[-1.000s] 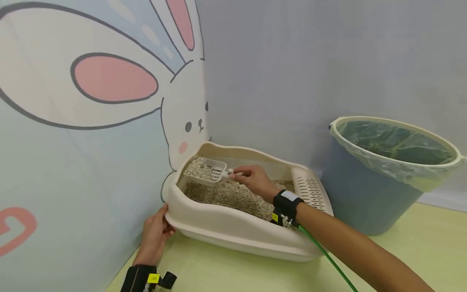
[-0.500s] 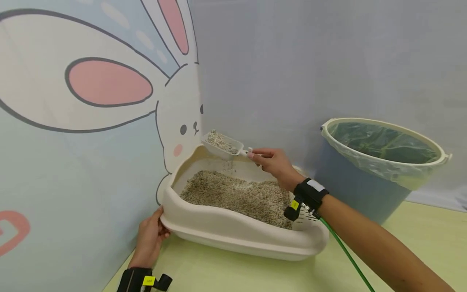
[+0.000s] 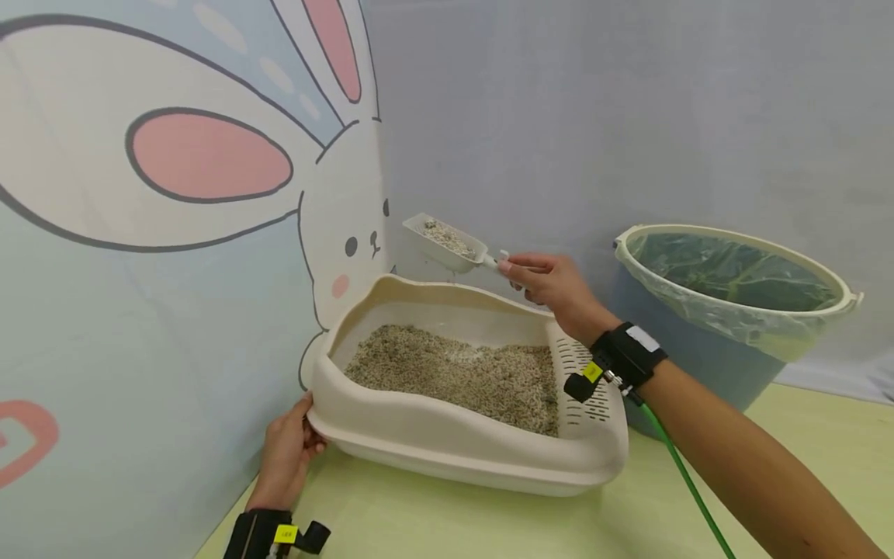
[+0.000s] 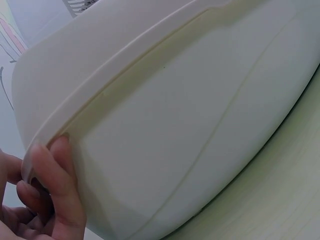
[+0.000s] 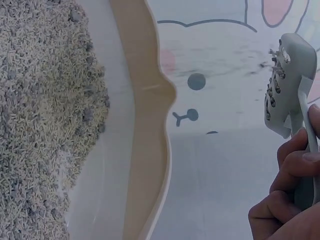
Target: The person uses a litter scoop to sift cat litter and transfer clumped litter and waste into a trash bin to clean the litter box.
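A pale litter scoop is in my right hand, fingers and thumb wrapped about its handle. Grainy litter lies in the scoop, which is above the back rim of the beige litter box. In the right wrist view the slotted underside of the scoop shows, with bits of litter dropping from the slots. Litter covers the floor of the box. My left hand grips the box's outer lip at its left front corner; in the left wrist view the fingers curl under that lip.
To the right stands a blue-grey bin lined with a clear bag. A slotted step forms the box's right end. A wall with a rabbit drawing rises at the left, a grey wall behind. The floor is pale green.
The scoop with litter has risen out of the box, moving up and right in my right hand. Some litter has fallen from it. The left hand stays at the corner.
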`<action>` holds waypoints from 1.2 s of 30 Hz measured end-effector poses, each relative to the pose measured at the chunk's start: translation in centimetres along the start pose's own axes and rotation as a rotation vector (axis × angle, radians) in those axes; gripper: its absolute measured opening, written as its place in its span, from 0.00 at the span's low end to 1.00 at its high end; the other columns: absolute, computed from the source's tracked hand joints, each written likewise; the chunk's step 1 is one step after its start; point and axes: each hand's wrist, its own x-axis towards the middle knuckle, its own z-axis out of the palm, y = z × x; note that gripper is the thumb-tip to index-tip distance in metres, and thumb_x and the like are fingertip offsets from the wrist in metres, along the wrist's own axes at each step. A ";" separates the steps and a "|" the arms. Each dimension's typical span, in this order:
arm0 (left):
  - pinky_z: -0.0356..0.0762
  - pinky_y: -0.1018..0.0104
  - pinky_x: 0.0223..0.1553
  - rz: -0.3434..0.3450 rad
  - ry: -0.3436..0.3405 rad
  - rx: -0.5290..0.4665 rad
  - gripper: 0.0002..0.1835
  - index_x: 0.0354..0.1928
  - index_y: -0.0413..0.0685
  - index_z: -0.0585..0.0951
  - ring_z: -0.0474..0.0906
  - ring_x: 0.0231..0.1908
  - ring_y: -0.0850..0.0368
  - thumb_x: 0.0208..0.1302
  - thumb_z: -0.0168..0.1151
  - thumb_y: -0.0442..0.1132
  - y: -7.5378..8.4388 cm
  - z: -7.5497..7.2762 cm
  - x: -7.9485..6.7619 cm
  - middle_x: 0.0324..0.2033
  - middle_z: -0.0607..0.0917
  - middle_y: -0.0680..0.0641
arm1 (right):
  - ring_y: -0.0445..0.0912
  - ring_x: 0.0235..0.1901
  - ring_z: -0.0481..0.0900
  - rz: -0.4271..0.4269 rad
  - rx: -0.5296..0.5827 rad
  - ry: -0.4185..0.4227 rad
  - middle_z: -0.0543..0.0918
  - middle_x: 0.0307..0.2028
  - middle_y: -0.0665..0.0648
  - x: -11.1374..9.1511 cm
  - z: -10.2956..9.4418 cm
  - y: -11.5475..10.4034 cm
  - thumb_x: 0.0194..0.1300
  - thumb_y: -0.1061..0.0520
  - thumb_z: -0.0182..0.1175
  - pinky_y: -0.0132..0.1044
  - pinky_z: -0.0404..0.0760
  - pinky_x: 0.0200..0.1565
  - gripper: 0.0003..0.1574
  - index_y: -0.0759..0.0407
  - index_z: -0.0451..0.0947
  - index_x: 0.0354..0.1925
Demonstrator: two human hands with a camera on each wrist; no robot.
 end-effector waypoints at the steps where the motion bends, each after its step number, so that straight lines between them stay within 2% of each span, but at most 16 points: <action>1: 0.70 0.71 0.17 0.000 -0.001 0.002 0.22 0.36 0.38 0.71 0.69 0.19 0.59 0.72 0.48 0.54 0.0 0.0 0.0 0.13 0.67 0.54 | 0.49 0.38 0.74 -0.009 -0.041 -0.006 0.81 0.42 0.57 -0.4 -0.2 0.2 0.59 0.43 0.64 0.42 0.72 0.40 0.30 0.56 0.76 0.55; 4: 0.70 0.72 0.17 -0.001 -0.003 0.007 0.23 0.36 0.38 0.71 0.69 0.19 0.59 0.72 0.48 0.54 -0.1 -0.1 0.0 0.14 0.67 0.54 | 0.49 0.38 0.76 -0.060 -0.205 -0.014 0.83 0.42 0.57 -1.7 -0.8 1.1 0.58 0.40 0.64 0.44 0.71 0.39 0.28 0.53 0.79 0.52; 5: 0.70 0.72 0.17 0.000 -0.003 0.006 0.23 0.35 0.38 0.71 0.69 0.19 0.59 0.71 0.48 0.54 -0.1 -0.1 0.0 0.14 0.67 0.54 | 0.51 0.35 0.75 -0.090 -0.263 -0.018 0.84 0.42 0.57 -2.3 -1.0 1.5 0.59 0.40 0.63 0.45 0.71 0.37 0.27 0.53 0.80 0.51; 7: 0.71 0.72 0.17 -0.001 -0.003 0.003 0.23 0.32 0.40 0.71 0.69 0.19 0.59 0.71 0.49 0.55 0.0 0.0 -0.1 0.14 0.67 0.54 | 0.50 0.37 0.76 -0.163 -0.366 -0.017 0.84 0.43 0.58 -3.5 -1.3 2.2 0.60 0.42 0.63 0.46 0.71 0.37 0.23 0.53 0.81 0.49; 9: 0.71 0.72 0.17 -0.001 -0.004 0.000 0.23 0.30 0.41 0.69 0.69 0.19 0.59 0.71 0.49 0.55 0.1 0.0 -0.1 0.15 0.66 0.54 | 0.51 0.41 0.77 -0.237 -0.456 0.005 0.83 0.45 0.57 -4.7 -1.5 2.7 0.61 0.44 0.63 0.49 0.74 0.40 0.20 0.53 0.82 0.48; 12: 0.71 0.72 0.17 0.006 -0.005 0.000 0.22 0.30 0.41 0.69 0.69 0.19 0.59 0.71 0.48 0.55 0.3 0.1 -0.2 0.15 0.66 0.54 | 0.49 0.44 0.78 -0.339 -0.602 0.060 0.83 0.47 0.57 -6.1 -1.9 3.3 0.63 0.46 0.62 0.49 0.76 0.39 0.18 0.53 0.82 0.48; 15: 0.71 0.71 0.18 0.014 -0.003 -0.001 0.22 0.32 0.40 0.70 0.69 0.19 0.59 0.72 0.48 0.54 0.3 0.0 -0.2 0.15 0.66 0.54 | 0.44 0.23 0.78 -0.416 -0.741 0.139 0.86 0.37 0.56 -6.9 -2.3 3.5 0.63 0.46 0.62 0.43 0.72 0.24 0.18 0.52 0.82 0.48; 17: 0.71 0.71 0.17 0.019 -0.004 -0.004 0.22 0.32 0.40 0.71 0.68 0.19 0.59 0.71 0.48 0.54 0.3 0.0 -0.2 0.15 0.66 0.54 | 0.41 0.13 0.70 -0.474 -0.820 0.190 0.86 0.33 0.56 -7.0 -2.6 3.5 0.62 0.46 0.63 0.40 0.64 0.16 0.17 0.51 0.83 0.47; 19: 0.71 0.71 0.17 0.017 -0.008 -0.015 0.23 0.31 0.40 0.71 0.68 0.18 0.59 0.71 0.49 0.55 0.2 -0.1 -0.2 0.14 0.66 0.54 | 0.39 0.07 0.61 -0.531 -0.887 0.237 0.87 0.31 0.55 -6.9 -3.1 3.4 0.60 0.47 0.65 0.37 0.58 0.12 0.16 0.50 0.84 0.46; 20: 0.71 0.71 0.17 0.013 -0.009 -0.020 0.23 0.30 0.41 0.71 0.68 0.18 0.59 0.70 0.49 0.55 0.1 -0.1 -0.2 0.14 0.66 0.54 | 0.39 0.06 0.58 -0.556 -0.915 0.255 0.87 0.30 0.55 -6.8 -3.3 3.3 0.59 0.48 0.66 0.37 0.56 0.10 0.16 0.50 0.84 0.45; 22: 0.70 0.72 0.16 0.001 -0.005 -0.030 0.22 0.28 0.42 0.71 0.68 0.17 0.60 0.70 0.50 0.55 0.0 -0.1 -0.2 0.13 0.66 0.54 | 0.38 0.06 0.59 -0.604 -0.966 0.278 0.87 0.34 0.58 -6.4 -3.9 3.1 0.57 0.49 0.67 0.37 0.56 0.08 0.17 0.51 0.84 0.45; 24: 0.70 0.72 0.15 -0.011 -0.001 -0.039 0.22 0.27 0.43 0.71 0.67 0.16 0.60 0.70 0.50 0.55 -0.1 -0.2 -0.1 0.13 0.66 0.54 | 0.38 0.07 0.61 -0.640 -0.998 0.293 0.87 0.34 0.58 -6.0 -4.4 2.7 0.57 0.50 0.68 0.37 0.56 0.08 0.17 0.51 0.84 0.45; 29: 0.70 0.72 0.15 0.001 -0.009 -0.039 0.22 0.26 0.44 0.71 0.67 0.17 0.60 0.70 0.50 0.54 -0.2 -0.1 -0.1 0.13 0.65 0.54 | 0.40 0.11 0.68 -0.719 -1.023 0.333 0.86 0.30 0.57 -4.9 -5.3 1.1 0.56 0.51 0.68 0.39 0.60 0.07 0.17 0.52 0.85 0.45; 36: 0.70 0.72 0.15 0.005 -0.006 -0.040 0.23 0.22 0.46 0.68 0.67 0.17 0.60 0.71 0.50 0.54 -0.2 -0.1 -0.1 0.13 0.65 0.54 | 0.44 0.09 0.70 -0.796 -1.089 0.394 0.86 0.27 0.57 -4.0 -5.8 -1.0 0.54 0.50 0.69 0.40 0.60 0.05 0.17 0.51 0.85 0.43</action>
